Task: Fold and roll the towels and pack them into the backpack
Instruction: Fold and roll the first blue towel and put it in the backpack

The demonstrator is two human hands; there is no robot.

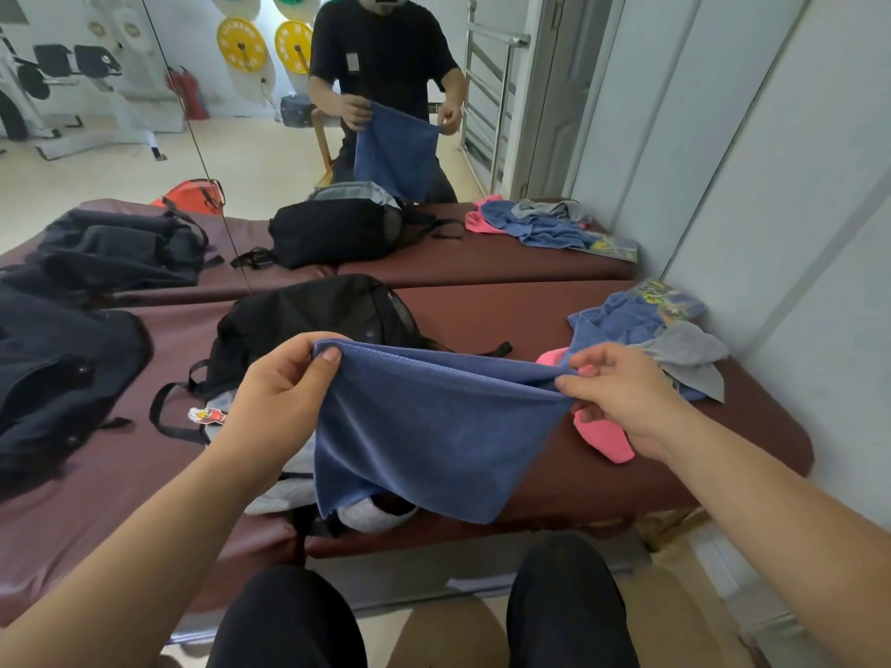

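- Both hands are up, and the blue towel (424, 436) is stretched between them, held in the air over the near edge of the desk (506, 315).
- The left hand (279, 392) grips the towel's top left corner, thumb on the front, fingers curled behind the cloth.
- The right hand (622, 392) pinches the top right corner between thumb and fingertips, the other fingers loosely bent.
- The top hem sags a little between the two grips and the rest hangs down in soft folds, the lower corners loose.
- Behind the towel the black backpack (313, 320) lies on the middle of the desk, its straps trailing to the left and right.
- Something pale grey (371, 515) shows under the towel's lower hem at the near edge; I cannot tell what it is.
- Toward the right edge sits a loose heap: a second blue towel (617, 320), a grey towel (689, 354) and a pink towel (602, 438), which lies just beside the right hand.
- A bright printed sheet (670, 298) lies at the far right corner, touching that heap.
- A dark bag (58, 378) lies along the left edge.
- The mirror (241, 151) runs along the far edge.
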